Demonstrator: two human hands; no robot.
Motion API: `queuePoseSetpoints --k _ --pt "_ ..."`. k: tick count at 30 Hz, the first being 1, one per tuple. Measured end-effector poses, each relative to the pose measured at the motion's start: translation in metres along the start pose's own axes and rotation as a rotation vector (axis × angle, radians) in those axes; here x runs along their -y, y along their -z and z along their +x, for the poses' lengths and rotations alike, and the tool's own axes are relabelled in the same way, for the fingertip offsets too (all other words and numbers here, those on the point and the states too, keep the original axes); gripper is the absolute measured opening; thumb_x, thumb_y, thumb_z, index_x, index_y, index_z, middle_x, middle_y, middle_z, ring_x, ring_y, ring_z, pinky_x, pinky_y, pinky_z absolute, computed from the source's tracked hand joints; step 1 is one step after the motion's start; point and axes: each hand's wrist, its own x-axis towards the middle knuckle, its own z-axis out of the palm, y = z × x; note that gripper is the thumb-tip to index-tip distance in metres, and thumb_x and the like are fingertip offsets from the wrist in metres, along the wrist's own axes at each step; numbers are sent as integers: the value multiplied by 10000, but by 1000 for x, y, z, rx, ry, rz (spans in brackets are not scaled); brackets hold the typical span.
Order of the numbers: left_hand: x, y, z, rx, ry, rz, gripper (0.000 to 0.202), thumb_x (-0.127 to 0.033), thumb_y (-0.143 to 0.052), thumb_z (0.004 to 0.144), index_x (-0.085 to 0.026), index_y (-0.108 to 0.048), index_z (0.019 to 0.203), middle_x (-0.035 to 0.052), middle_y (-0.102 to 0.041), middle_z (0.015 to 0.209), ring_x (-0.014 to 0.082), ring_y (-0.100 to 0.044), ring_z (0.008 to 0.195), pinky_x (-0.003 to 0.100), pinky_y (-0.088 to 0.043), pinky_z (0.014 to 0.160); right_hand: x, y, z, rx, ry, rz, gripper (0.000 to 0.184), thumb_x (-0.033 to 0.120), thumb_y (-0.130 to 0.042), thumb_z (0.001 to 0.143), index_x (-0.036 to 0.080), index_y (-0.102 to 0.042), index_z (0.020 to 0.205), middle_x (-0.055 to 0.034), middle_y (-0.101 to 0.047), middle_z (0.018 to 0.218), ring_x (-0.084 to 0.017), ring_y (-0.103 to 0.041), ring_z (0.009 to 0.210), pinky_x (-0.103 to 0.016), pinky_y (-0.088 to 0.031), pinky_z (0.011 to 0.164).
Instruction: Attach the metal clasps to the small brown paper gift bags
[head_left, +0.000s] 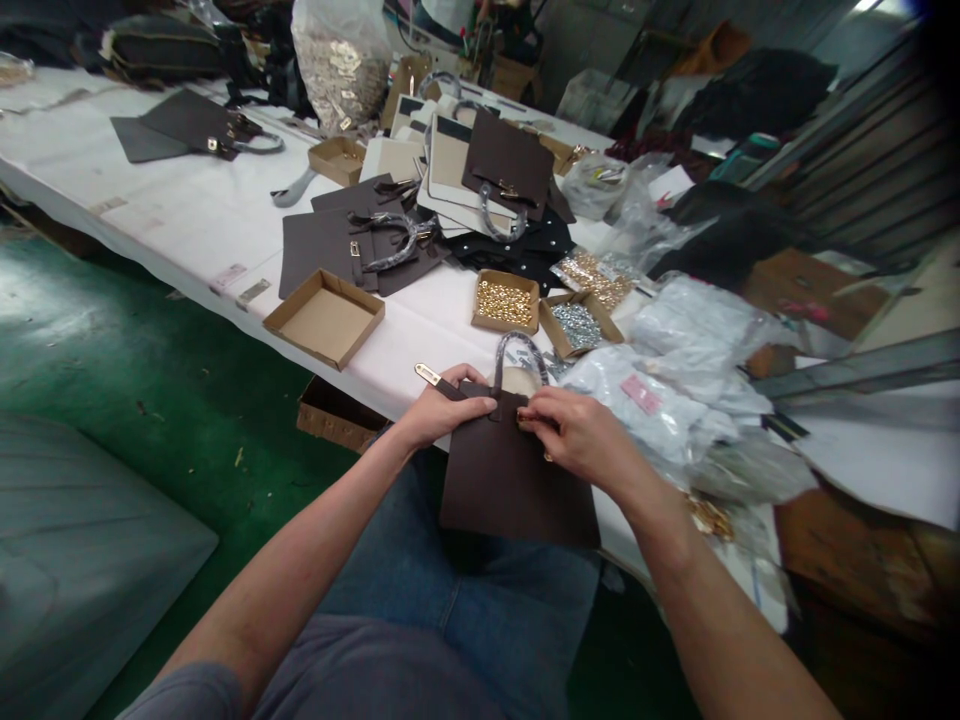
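Observation:
A dark brown bag panel (pixel 517 490) lies over the table's front edge and hangs toward my lap. A curved handle (pixel 534 345) wrapped in clear plastic stands up from its top edge. My left hand (pixel 454 405) grips the panel's top left, thumb on the front by the handle base. A strap with a gold metal tip (pixel 427 374) sticks out past that hand. My right hand (pixel 574 428) is closed in a pinch at the panel's upper right, with a small gold metal fitting (pixel 523 416) at its fingertips; its exact kind is too small to tell.
Cardboard trays hold gold pieces (pixel 505 302) and silver pieces (pixel 576 325); an empty tray (pixel 324 318) sits leftward. Brown panels with handles (pixel 322 250) and stacked pieces (pixel 510 160) lie farther back. Plastic-wrapped packs (pixel 652 390) crowd the right. A bag of metal parts (pixel 343 70) stands behind.

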Motion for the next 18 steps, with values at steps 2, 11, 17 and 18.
queuePoseSetpoints --k 2,11,17,18 --pt "1 1 0 4 -13 16 431 -504 -960 860 -197 -727 1054 10 -705 948 163 -611 815 265 -442 726 -2 0 0 27 29 9 192 274 -666 1106 269 -822 995 -60 -803 1053 -246 -756 904 -383 -575 815" --pt "-1 -1 -4 3 -26 4 458 -525 -966 849 -197 -717 1050 15 -698 938 158 -600 804 266 -446 727 -7 -1 -6 52 71 119 256 288 -576 1167 294 -831 1150 -75 -788 1217 -246 -769 1006 -401 -615 922" --pt "-5 -4 -7 34 -11 -28 485 -550 -962 854 -201 -698 1061 17 -692 953 166 -618 814 264 -453 717 -11 -9 -18 -77 -27 313 237 409 -645 1147 321 -848 1231 -88 -798 1205 -294 -770 1100 -470 -631 982" --pt "-6 -4 -7 41 -19 -27 481 -551 -959 860 -201 -698 1062 18 -693 959 168 -621 823 265 -454 722 -14 -11 -19 -105 -78 347 232 449 -696 1120 317 -838 1249 -82 -800 1183 -294 -773 1084 -467 -634 977"
